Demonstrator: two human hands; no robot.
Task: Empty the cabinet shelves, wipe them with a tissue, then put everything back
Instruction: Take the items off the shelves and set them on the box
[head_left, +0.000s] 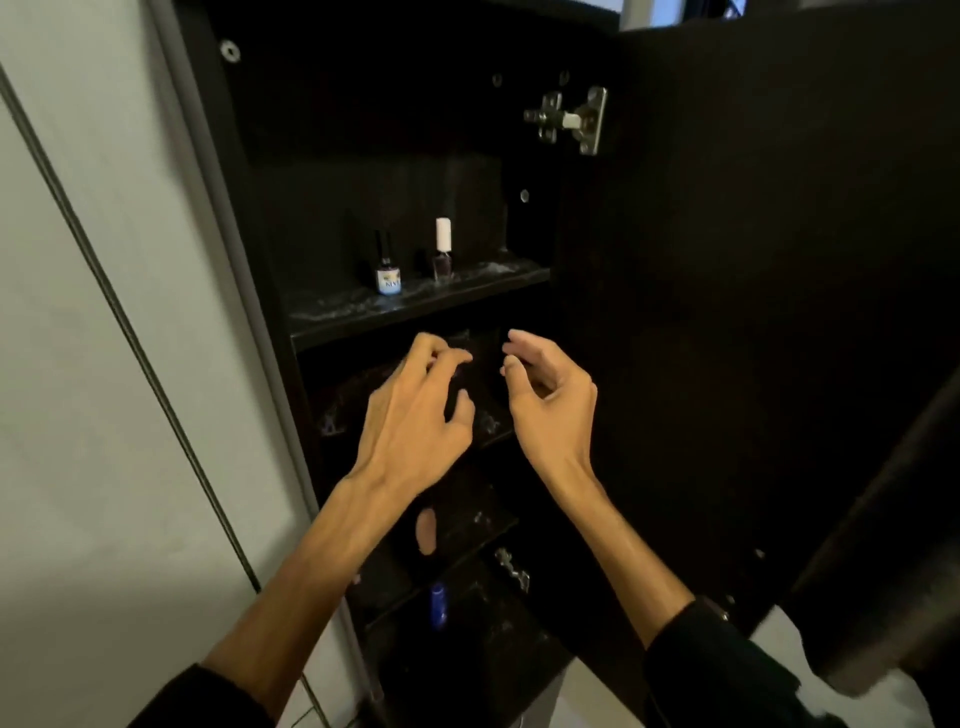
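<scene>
A tall black cabinet (415, 317) stands with its door swung wide. On its upper shelf stand two small bottles: a black-capped bottle with a blue label (388, 270) and a white-capped nail polish bottle (442, 252). My left hand (415, 410) and my right hand (545, 400) hover side by side in front of the dark second shelf, fingers loosely curled, holding nothing. Lower shelves hold a pinkish tube (426, 530) and a blue bottle (438, 605). What sits on the second shelf is too dark to make out.
The open cabinet door (753, 312) fills the right side, with a metal hinge (571, 120) near its top. A pale wall (104, 364) with a dark cable runs down the left. A lower hinge (511, 569) glints by the bottom shelves.
</scene>
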